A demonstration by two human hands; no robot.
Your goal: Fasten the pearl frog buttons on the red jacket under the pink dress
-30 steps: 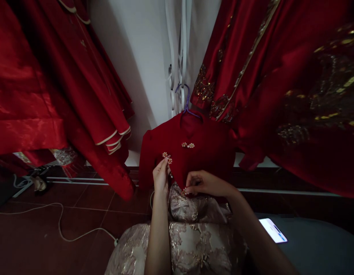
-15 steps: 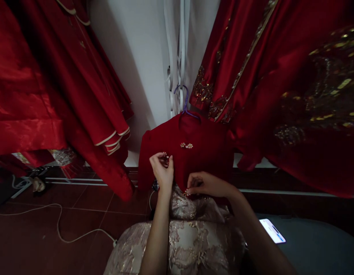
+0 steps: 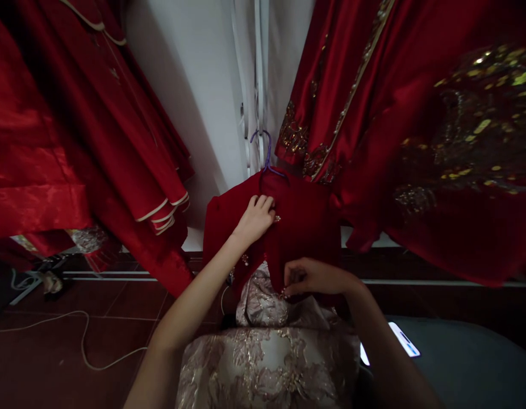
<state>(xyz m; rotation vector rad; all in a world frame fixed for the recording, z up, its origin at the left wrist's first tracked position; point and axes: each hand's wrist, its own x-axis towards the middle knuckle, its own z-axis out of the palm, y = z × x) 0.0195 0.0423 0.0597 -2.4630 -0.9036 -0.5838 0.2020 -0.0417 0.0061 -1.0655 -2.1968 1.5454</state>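
Note:
A dark red jacket (image 3: pixel 308 210) hangs in front of me on a purple hanger (image 3: pixel 268 162), its front parted below the chest. Over the upper beaded clasp (image 3: pixel 277 218) bends my left hand (image 3: pixel 258 216), fingers curled and touching it; they hide most of the clasp. My right hand (image 3: pixel 314 276) is closed in a pinch on a lower beaded clasp piece (image 3: pixel 283 293) at the jacket's right front edge. The matching beaded piece (image 3: pixel 245 259) dangles loose on the left front edge.
Red garments hang to the left (image 3: pixel 130 130) and a sequinned red garment (image 3: pixel 467 130) to the right. Brocade fabric (image 3: pixel 263 363) lies across my lap. A lit phone (image 3: pixel 404 339) rests on a grey surface at right. A pale cable (image 3: pixel 86 341) crosses the tiled floor.
My left hand has let go of the lower left clasp piece and moved up and right to the upper clasp. My right hand keeps its pinch. The view has shifted slightly.

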